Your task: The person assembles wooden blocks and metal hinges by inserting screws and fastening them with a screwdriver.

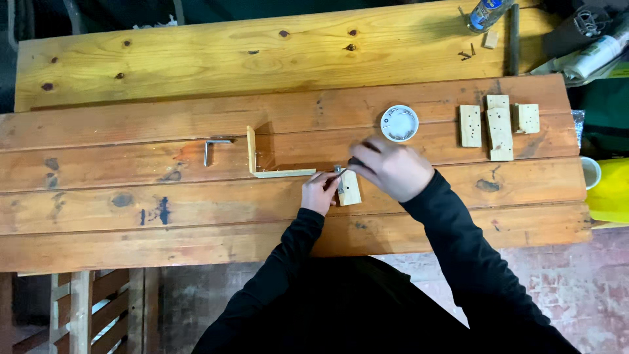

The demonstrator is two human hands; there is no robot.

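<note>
**Small wooden block held at the near middle of the worktop**

The small wooden block (pixel 349 189) lies flat on the plank worktop (pixel 131 229), just right of the L-shaped wooden frame (pixel 257 160), whose near arm ends close to it. The left hand (pixel 319 193) rests against the left side of the block, fingers curled in and pressed to its edge to steady it. The right hand (pixel 392 168) comes in from the right of the block, its fingers drawn together around a thin metal piece (pixel 339 172) that stands at the far left corner of the block; the piece is too small to tell what kind it is, and whether its tip touches the wood cannot be told. Both sleeves are black.

Beyond the block, further from the person, a round white lid or dish (pixel 400 123) sits on the worktop with small dark bits in it. To the right of the block and further back, a group of pale wooden pieces (pixel 499 122) lies side by side, some touching; several show dark holes. To the left of the L-shaped wooden frame, well apart from the block, lies a bent metal key (pixel 213 148), shaped like a right angle. Far beyond the block to the right, at the back edge, a bottle (pixel 485 13) lies with a few dark screws (pixel 466 55) near it. At the right edge, level with the block, a yellow container (pixel 610 190) stands off the worktop.
</note>
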